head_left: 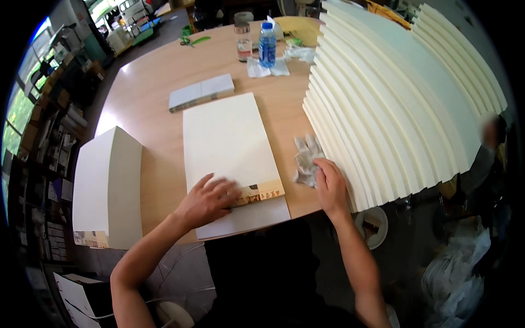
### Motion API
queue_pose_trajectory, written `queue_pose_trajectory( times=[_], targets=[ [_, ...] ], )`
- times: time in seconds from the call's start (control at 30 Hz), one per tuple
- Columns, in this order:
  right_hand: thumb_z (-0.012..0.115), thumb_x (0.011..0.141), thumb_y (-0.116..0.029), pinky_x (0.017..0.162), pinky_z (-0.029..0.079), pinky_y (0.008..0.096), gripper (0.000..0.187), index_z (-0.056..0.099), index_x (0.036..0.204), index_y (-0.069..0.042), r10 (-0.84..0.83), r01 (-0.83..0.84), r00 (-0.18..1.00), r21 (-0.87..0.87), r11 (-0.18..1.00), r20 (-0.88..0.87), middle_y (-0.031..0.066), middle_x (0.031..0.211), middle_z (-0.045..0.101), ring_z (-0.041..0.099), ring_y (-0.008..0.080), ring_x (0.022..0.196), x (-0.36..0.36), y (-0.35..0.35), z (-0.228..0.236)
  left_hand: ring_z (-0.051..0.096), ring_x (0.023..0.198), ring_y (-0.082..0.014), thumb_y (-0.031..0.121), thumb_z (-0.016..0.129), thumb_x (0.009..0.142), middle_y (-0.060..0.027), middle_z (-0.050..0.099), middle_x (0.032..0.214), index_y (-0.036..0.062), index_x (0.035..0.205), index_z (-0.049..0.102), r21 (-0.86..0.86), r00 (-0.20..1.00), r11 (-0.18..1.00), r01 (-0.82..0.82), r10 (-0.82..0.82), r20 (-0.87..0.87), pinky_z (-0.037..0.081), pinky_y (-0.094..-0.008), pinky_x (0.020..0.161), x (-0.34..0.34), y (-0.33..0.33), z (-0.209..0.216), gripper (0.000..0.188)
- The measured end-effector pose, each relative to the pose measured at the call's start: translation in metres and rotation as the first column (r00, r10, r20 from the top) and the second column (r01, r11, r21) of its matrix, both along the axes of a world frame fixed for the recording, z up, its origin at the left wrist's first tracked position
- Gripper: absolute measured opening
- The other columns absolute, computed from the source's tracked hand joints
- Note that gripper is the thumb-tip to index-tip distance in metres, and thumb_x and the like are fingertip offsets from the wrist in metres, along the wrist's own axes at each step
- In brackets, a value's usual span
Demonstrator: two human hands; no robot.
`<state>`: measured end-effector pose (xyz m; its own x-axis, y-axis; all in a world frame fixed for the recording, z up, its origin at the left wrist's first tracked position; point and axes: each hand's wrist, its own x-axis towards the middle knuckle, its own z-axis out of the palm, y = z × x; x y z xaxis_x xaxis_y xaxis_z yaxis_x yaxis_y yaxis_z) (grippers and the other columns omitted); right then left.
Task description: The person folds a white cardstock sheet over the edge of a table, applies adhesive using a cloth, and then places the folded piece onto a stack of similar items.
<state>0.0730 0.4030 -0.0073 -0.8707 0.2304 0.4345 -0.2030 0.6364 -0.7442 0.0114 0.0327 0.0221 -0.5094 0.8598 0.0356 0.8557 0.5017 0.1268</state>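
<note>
Left hand [210,199] released, fingers blurry over near end of paper [224,136] at 12 o'clock, right hand [331,186] half-curled by glove [306,161] at 1, grip can't tell, stack [383,109] at 1–2, bottle [267,49] farther at 12.

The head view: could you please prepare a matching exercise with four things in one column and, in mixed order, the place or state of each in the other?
Column 1
1. Left hand
2. Blue-capped bottle
3. Large fanned paper stack
4. Pale glove

Column 2
A. In stepped layers at the right side of the table
B. At the fingertips of the right hand
C. At the printed strip of the middle pile
D. Upright on white tissue

Pairs: 1-C; 2-D; 3-A; 4-B
</note>
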Motion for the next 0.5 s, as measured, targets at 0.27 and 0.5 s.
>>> queue_pose_trajectory(
  times=[0.27, 0.5],
  targets=[
    [0.058, 0.109, -0.048, 0.078, 0.062, 0.0396, 0.056, 0.068, 0.123, 0.005, 0.234, 0.120, 0.751, -0.476, 0.871, 0.617, 0.0147, 0.105, 0.077, 0.077, 0.0300, 0.089, -0.065, -0.036, 0.051, 0.060, 0.138, -0.0264, 0.019, 0.080, 0.090, -0.0005, 0.077, 0.122, 0.0131, 0.103, 0.075, 0.195, 0.878, 0.942, -0.273, 0.326, -0.350, 0.027, -0.0638, 0.128, -0.035, -0.001, 0.057, 0.015],
    [0.051, 0.110, -0.038, 0.103, 0.057, 0.0464, 0.056, 0.055, 0.146, 0.005, 0.673, 0.084, 0.713, -0.977, 0.196, 0.196, 0.0178, 0.139, 0.067, 0.068, 0.0303, 0.123, -0.126, -0.148, -0.019, 0.054, 0.145, -0.0200, 0.020, 0.076, 0.093, 0.0074, 0.077, 0.126, 0.0201, 0.098, 0.078, 0.262, 0.715, 0.947, -0.187, 0.314, -0.625, 0.017, -0.0674, 0.133, -0.009, -0.070, 0.154, 0.006]
  ],
)
